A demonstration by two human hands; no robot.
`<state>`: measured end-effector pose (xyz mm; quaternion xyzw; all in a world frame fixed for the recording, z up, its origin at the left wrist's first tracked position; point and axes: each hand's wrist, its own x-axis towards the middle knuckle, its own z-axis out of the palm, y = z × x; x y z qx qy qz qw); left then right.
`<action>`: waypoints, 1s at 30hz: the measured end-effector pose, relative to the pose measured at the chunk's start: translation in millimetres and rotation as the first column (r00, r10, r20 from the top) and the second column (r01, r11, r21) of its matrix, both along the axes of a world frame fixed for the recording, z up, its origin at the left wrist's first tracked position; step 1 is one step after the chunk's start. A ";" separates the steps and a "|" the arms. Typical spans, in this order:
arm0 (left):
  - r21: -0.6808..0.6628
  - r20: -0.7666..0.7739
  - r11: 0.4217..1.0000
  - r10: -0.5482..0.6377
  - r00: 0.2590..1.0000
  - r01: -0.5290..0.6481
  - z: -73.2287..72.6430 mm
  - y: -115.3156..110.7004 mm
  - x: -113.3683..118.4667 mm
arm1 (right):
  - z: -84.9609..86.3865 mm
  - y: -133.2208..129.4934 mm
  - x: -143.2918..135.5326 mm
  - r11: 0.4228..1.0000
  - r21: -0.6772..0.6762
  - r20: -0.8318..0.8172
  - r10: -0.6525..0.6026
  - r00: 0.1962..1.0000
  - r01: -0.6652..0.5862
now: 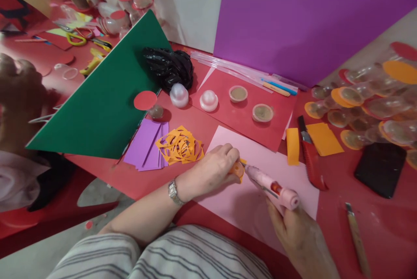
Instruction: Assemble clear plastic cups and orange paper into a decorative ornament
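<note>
My left hand (216,166), with a wristwatch (175,192) on its wrist, pinches a small orange paper piece (239,169) that has a round part on it. My fingers hide some of that piece. In my right hand (301,231) is a pink glue gun (269,185), its tip close to the orange piece; I cannot tell whether they touch. Under both lies a sheet of pink paper (234,209). Left of my left hand rests a pile of cut-out orange paper (182,145), beside a stack of purple paper strips (146,144).
A green board (107,92) leans at the left; a person's hand (16,92) is beyond it. Shallow cups (262,113), pearly balls (179,95) and a black plastic bag (171,66) stand behind. A red cutter (311,162), wooden-handled blade (356,235) and black phone-like slab (380,169) lie right.
</note>
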<state>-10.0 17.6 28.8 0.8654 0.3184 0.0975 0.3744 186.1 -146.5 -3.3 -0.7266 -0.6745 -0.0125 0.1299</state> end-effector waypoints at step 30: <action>0.018 0.001 1.000 -0.025 1.000 0.025 -2.7 0.7 -2.6 | 9.1 7.1 -8.8 0.996 -0.054 0.017 -0.069 0.997 0.070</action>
